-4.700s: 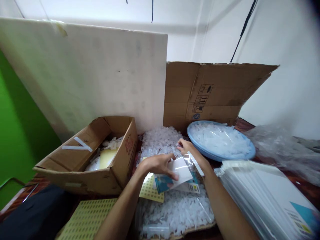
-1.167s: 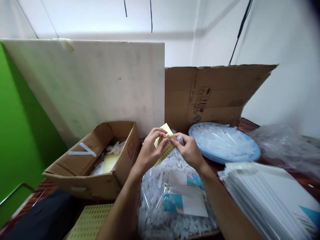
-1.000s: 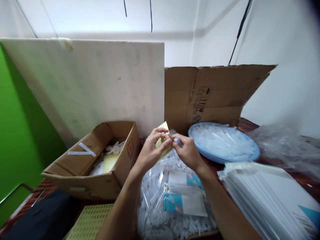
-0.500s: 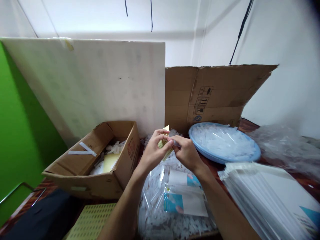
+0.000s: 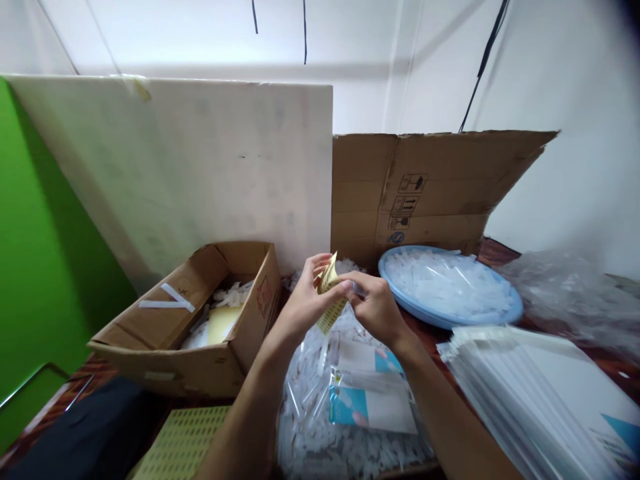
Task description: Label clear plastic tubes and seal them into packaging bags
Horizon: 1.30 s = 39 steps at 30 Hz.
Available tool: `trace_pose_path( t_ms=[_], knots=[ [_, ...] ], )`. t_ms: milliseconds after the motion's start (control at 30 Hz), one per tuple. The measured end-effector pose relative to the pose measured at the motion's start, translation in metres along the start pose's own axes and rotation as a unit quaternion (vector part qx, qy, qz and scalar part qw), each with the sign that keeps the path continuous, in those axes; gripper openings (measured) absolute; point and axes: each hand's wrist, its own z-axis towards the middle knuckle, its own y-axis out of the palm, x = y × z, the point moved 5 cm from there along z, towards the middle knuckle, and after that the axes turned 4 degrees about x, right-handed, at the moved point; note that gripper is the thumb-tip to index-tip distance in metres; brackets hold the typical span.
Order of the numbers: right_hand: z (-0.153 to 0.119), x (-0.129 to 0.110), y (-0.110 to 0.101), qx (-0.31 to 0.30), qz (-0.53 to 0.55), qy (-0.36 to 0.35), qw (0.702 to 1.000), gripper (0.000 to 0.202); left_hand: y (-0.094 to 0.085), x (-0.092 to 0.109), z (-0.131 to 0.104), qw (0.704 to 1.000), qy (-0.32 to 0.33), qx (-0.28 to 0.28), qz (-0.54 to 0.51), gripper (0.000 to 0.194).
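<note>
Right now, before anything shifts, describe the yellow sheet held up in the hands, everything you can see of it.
The yellow sheet looks like thin paper, pale yellow, with rows of small dark marks too small to read. It is curled, one corner pointing up and the lower part slanting downward. The left hand holds it, thumb crossing in front. The right hand is close at its right side; whether it touches the sheet is unclear. Fingers hide the middle.
</note>
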Motion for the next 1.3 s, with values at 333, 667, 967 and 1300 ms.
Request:
trace_pose_path(
  t_ms=[333,667,967,1300],
  knots=[
    [0.002,0.0,-0.025,0.077,0.103,0.09,0.988,0.033,-0.031,-0.027,0.006,0.975,-0.085,-0.065,0.194,0.054],
    [-0.003,0.005,-0.049,0.248,0.16,0.066,0.953,0.033,0.046,-0.04,-0.026,0.868,0.029,-0.159,0.47,0.043],
    [0.012,0.0,-0.071,0.195,0.051,0.075,0.977,0.031,0.065,-0.075,-0.03,0.824,0.001,-0.378,0.422,0.04],
    [0.01,-0.002,-0.109,0.254,0.178,0.066,0.948,0.027,0.012,-0.007,-0.012,0.964,-0.045,-0.26,-0.017,0.048]
  ],
)
